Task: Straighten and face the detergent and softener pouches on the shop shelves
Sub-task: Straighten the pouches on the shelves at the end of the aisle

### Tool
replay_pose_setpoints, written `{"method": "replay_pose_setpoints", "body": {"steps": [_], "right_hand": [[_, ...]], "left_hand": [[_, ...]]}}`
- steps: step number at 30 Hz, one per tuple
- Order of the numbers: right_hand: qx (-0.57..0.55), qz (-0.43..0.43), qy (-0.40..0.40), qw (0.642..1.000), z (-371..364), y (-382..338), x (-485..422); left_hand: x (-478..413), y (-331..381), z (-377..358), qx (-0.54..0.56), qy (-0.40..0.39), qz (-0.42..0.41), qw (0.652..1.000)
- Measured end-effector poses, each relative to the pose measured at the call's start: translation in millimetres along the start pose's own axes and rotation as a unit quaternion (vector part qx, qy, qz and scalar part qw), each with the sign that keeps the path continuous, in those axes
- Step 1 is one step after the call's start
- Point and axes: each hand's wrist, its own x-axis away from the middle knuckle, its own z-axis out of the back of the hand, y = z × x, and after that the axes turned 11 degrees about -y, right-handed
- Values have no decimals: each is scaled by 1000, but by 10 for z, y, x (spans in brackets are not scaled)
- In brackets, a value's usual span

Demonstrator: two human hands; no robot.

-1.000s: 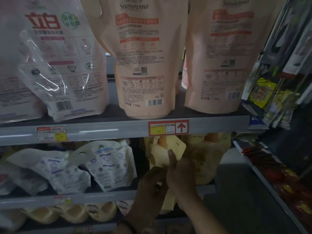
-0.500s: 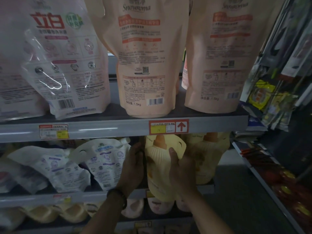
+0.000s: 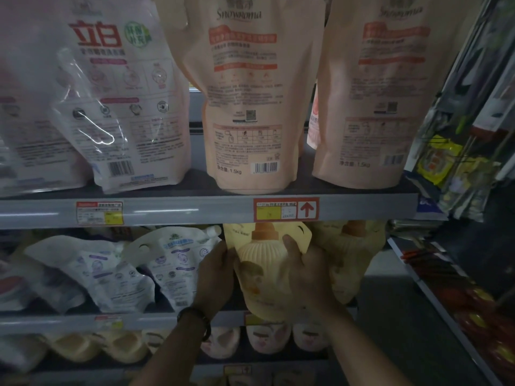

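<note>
A yellow pouch [image 3: 263, 277] printed with a bottle picture stands upright on the middle shelf [image 3: 83, 320], facing me. My left hand [image 3: 216, 277] holds its left edge and my right hand [image 3: 305, 270] grips its right side, thumb across the front. Behind and to the right stands another yellow pouch [image 3: 352, 260]. To the left, white pouches [image 3: 172, 263] with spouts lean tilted. On the top shelf [image 3: 195, 208] stand two peach Snowroma pouches [image 3: 248, 101] [image 3: 370, 107] and a white pouch with red characters [image 3: 119, 101], backs toward me.
Hanging packets [image 3: 451, 160] crowd the rack at the right. A lower shelf holds pale yellow and pink pouch tops [image 3: 267, 337]. Price tags [image 3: 285, 209] sit on the top shelf rail. A dark side shelf with red items [image 3: 473, 302] runs along the right.
My left hand has come up from below the shelf to the yellow pouch's left edge. The pouch now stands straighter and more to the front, held from both sides.
</note>
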Motion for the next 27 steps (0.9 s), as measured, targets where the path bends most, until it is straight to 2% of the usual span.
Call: {"method": "replay_pose_setpoints", "body": {"steps": [7, 12, 16, 21, 27], "right_hand": [[24, 7, 32, 999, 38, 154, -222], [54, -28, 53, 997, 79, 355, -329], [108, -33, 57, 992, 79, 420, -389], [218, -43, 53, 973, 103, 412, -392], [224, -36, 59, 972, 125, 411, -398]], "left_hand": [[-1, -88, 25, 7, 22, -9, 1000], [-21, -120, 18, -20, 53, -7, 998], [-24, -178, 7, 45, 28, 2, 999], [36, -201, -45, 30, 33, -19, 999], [69, -195, -151, 79, 37, 24, 996]]}}
